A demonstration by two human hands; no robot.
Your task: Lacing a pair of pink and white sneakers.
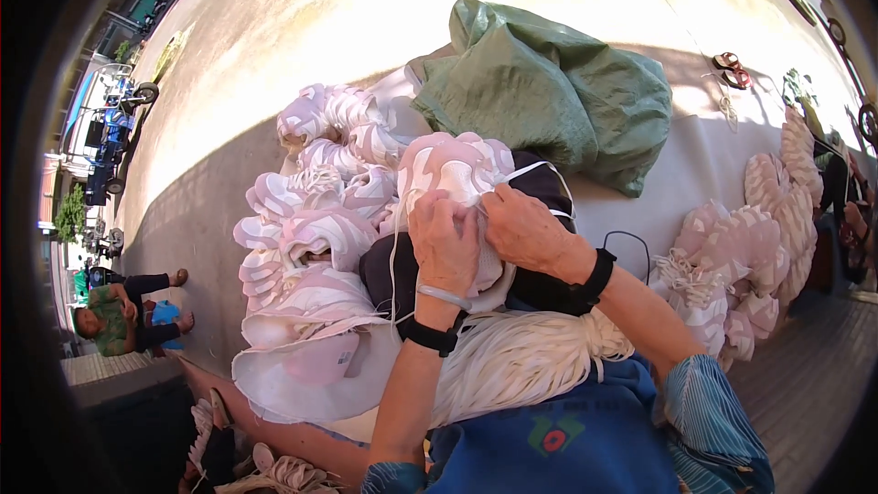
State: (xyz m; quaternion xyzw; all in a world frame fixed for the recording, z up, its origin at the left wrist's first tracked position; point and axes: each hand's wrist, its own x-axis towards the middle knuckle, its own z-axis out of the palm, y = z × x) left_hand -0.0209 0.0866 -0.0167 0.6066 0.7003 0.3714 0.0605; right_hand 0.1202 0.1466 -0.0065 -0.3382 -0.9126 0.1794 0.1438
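Both hands, left and right, fingers closed on a pink-and-white hat beside a green sack.

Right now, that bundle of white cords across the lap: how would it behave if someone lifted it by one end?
The bundle of white cords would probably droop and fan out: the strands lie limp and splay loose across the blue apron. It looks light, being thin cord. Strands may slip free, since only the end by the right forearm looks gathered tight.

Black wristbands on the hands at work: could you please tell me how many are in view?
2. One black wristband circles the left wrist below the left hand; the other black wristband circles the right wrist beside the right hand. None appears hidden.
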